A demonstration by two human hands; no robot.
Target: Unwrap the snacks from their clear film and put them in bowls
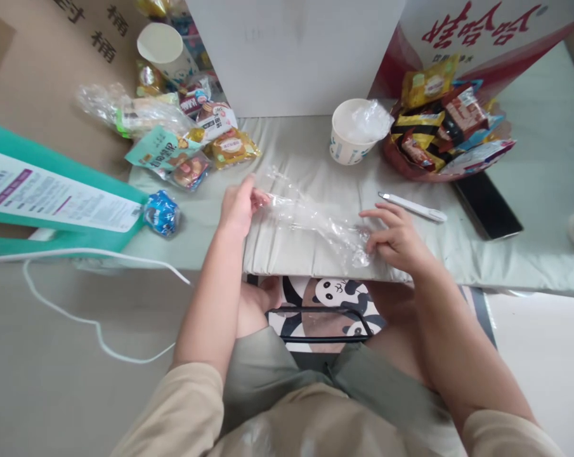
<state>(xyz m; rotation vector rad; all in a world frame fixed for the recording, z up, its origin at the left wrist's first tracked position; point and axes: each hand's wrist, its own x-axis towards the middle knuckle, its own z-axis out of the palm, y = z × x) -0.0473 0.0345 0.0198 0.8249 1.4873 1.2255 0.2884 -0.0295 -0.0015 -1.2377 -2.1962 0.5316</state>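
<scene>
A crumpled clear plastic bag [310, 219] stretches between my two hands, low over the cloth-covered table. My left hand [239, 206] has its fingers curled in at the bag's left end and pinches it there. At the other end, my right hand [395, 236] grips the bunched plastic low down, with one finger held out apart from the rest. A white utility knife [413, 207] lies just beyond my right hand. Farther back stands a paper cup [348, 149] with crumpled clear plastic in its mouth.
Wrapped snacks fill a reddish-brown bowl [396, 162], and a black phone [489, 206] lies by it. More packets [156, 149] and another paper cup [160, 47] crowd the left. A blue wrapped item [162, 214] sits near the edge. A white box [296, 57] stands behind.
</scene>
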